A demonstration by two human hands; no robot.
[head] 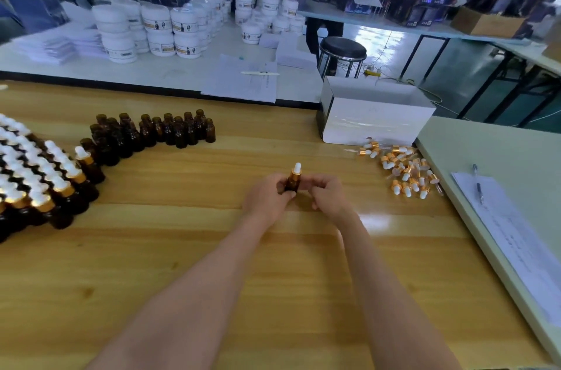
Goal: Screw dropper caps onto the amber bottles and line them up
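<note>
An amber bottle [293, 181] with a gold-and-white dropper cap [296, 169] is held upright over the middle of the wooden table [212, 248]. My left hand [267, 198] grips the bottle's body from the left. From the right, my right hand [329, 195] has its curled fingers against the same bottle. Uncapped amber bottles [158, 130] stand in a cluster at the back left. Capped bottles [36, 181] stand in rows at the far left. A loose pile of dropper caps [403, 169] lies to the right.
A white open box [376, 124] stands behind the cap pile. A pale side table [501, 157] with a paper sheet [510, 236] and pen [479, 187] adjoins on the right. White jars [170, 29] and papers [243, 80] fill the far table; a black stool [343, 49] stands beyond.
</note>
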